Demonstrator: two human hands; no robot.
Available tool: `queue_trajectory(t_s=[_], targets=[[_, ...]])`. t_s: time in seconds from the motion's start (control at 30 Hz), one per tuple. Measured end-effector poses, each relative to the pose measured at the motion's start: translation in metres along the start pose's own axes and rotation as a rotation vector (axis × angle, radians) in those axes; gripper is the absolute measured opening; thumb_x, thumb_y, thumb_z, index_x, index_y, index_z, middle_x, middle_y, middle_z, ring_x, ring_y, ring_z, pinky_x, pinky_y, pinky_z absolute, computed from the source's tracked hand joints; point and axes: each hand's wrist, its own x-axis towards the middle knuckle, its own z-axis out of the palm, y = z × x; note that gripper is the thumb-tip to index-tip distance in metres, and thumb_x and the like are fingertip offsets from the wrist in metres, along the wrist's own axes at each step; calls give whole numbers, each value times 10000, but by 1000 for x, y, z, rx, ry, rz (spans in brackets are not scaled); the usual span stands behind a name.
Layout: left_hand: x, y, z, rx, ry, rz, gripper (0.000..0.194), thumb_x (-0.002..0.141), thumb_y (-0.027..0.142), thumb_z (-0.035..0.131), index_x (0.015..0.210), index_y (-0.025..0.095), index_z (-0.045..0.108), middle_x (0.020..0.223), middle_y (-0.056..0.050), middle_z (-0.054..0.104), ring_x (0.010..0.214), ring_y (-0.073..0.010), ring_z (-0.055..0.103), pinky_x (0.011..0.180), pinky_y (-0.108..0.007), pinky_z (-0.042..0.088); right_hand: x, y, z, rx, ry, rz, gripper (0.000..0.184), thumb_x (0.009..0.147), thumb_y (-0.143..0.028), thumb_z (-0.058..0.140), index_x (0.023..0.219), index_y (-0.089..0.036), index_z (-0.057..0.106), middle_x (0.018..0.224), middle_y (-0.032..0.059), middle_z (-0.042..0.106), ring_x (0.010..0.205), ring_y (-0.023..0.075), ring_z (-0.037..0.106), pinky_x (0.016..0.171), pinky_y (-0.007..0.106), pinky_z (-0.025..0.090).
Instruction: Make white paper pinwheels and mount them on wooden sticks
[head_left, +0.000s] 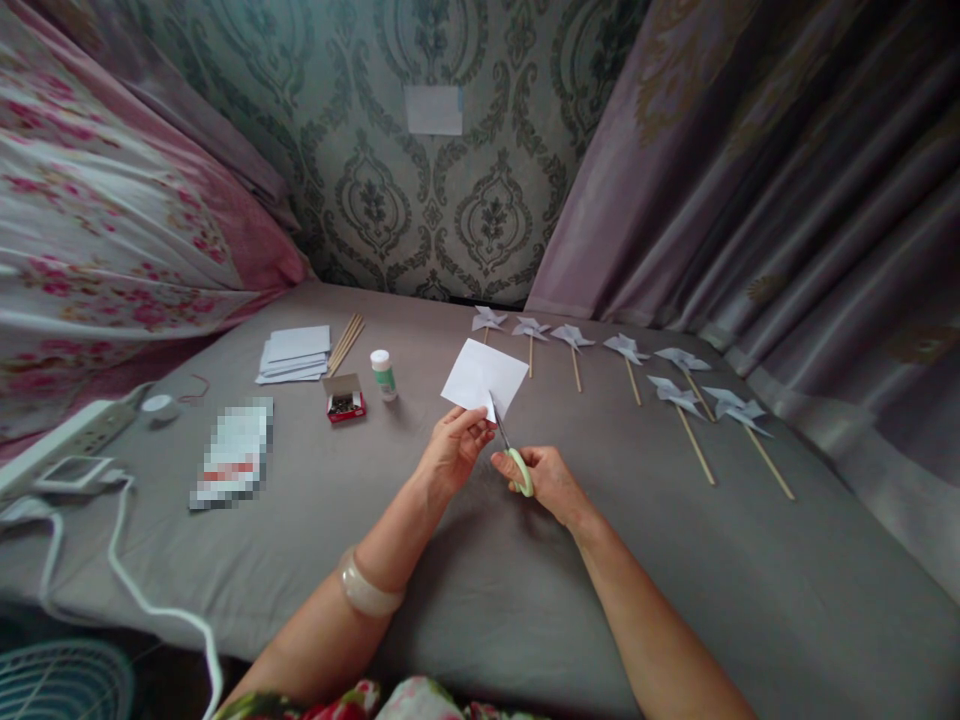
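My left hand pinches the near corner of a white square of paper held up over the grey bed surface. My right hand is closed round the pale green handles of small scissors, whose blades meet the paper's lower corner right beside my left fingertips. A pale bangle sits on my left wrist.
Several finished paper pinwheels on wooden sticks lie in a row at the back right. A stack of white paper, loose sticks, a red box of pins and a small glue bottle lie back left. A power strip and white cable are at the left edge.
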Motion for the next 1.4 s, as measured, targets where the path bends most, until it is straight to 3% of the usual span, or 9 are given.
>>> queue_trajectory(t_s=[0.33,0.43,0.53,0.7,0.77,0.87,1.0,1.1,1.4], targets=[[3,1,-1,-100,41,-123,142,604,108,720,657,135,591,590,8,609,557,-80,586,567,-186,468,4,7,-1,-16,-4,-9,488,557,-592,759,499,-161,538,463,-25,508,454,76,410,478,227,308],[3,0,-1,-86,48,-83,170,580,129,743,643,140,585,584,13,605,551,-78,580,563,-187,463,1,3,0,-57,-7,1,503,549,-620,745,518,-161,541,477,-20,517,462,80,409,478,232,305],[4,0,-3,-36,76,-9,233,536,171,780,642,144,575,579,20,601,547,-79,573,554,-186,446,-3,-1,-3,-155,-90,-21,508,597,-633,708,531,-160,532,492,-23,505,472,80,393,472,234,286],[8,3,-8,6,178,61,302,464,201,798,610,153,538,564,32,587,538,-75,548,537,-191,402,-8,-4,-25,-240,-240,-32,481,638,-610,694,569,-161,532,517,-36,486,494,78,382,476,231,275],[10,4,-9,37,199,83,314,455,222,797,573,160,512,534,44,557,517,-66,517,528,-190,383,-7,-5,-36,-192,-200,-33,491,634,-627,686,587,-154,565,550,-20,521,518,86,405,497,234,295],[10,2,-10,105,208,114,321,459,257,798,557,165,507,543,48,552,520,-62,497,526,-188,371,-2,-7,-49,-80,-19,-58,501,592,-635,710,607,-141,626,605,12,583,565,102,447,542,245,326],[7,-2,-6,211,104,69,286,504,293,786,689,155,618,721,-16,662,637,-110,586,616,-224,437,6,-6,-56,97,219,-118,465,576,-595,743,667,-142,682,667,28,630,586,106,460,583,255,348],[3,-5,-3,275,21,21,310,525,306,781,763,148,661,745,-39,677,632,-125,589,633,-253,464,11,-2,-56,217,323,-118,438,578,-571,752,669,-149,677,654,19,625,561,99,443,578,259,350],[-4,-7,-1,478,-106,55,270,618,346,736,802,154,690,745,-29,683,666,-137,584,622,-238,465,13,3,-55,320,328,-150,355,524,-427,799,555,-177,550,523,-56,471,528,86,374,524,245,300]])
